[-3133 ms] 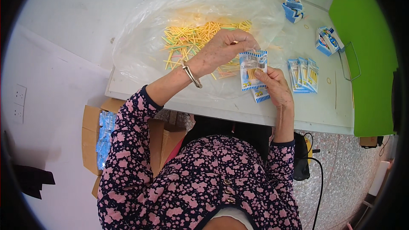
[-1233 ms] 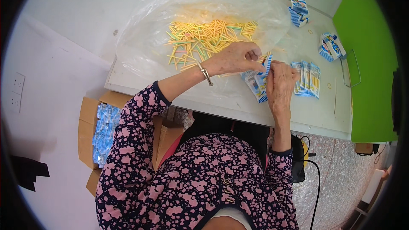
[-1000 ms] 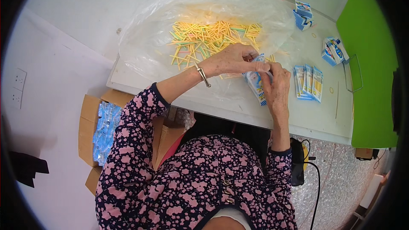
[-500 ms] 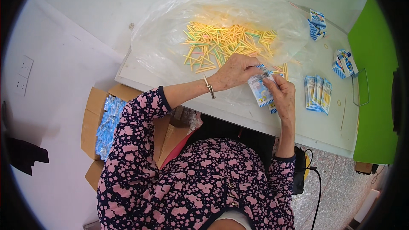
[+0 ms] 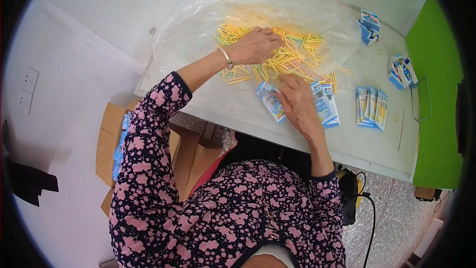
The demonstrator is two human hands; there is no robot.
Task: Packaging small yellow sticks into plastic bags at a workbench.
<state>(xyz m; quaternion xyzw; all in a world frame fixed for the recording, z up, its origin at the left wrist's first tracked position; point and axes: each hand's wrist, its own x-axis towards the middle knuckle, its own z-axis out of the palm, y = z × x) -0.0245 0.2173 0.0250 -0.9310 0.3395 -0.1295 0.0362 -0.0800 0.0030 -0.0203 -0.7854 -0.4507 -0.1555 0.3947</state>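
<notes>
A loose pile of thin yellow, green and pink sticks [image 5: 292, 59] lies on a clear plastic sheet. My left hand [image 5: 257, 45] is over the pile, its fingers bent down among the sticks; whatever they grip is hidden. My right hand [image 5: 300, 103] is at the near edge of the pile, with a small blue-and-white packet [image 5: 269, 101] pinched by its left edge between thumb and fingers. Just right of that hand, more blue-and-white packets [image 5: 328, 106] lie overlapping on the white table [image 5: 238, 114].
Stick-filled packets [image 5: 371, 108] lie in a row on the right. Small blue-and-white boxes [image 5: 400, 73] stand beyond them, by a wire stand [image 5: 423, 100] and a green panel [image 5: 436, 99]. An open carton [image 5: 106, 144] with blue packs sits at the lower left.
My left hand has left the packet and moved up and left to the stick pile. My right hand has shifted left with a packet, uncovering the packets lying beside it.
</notes>
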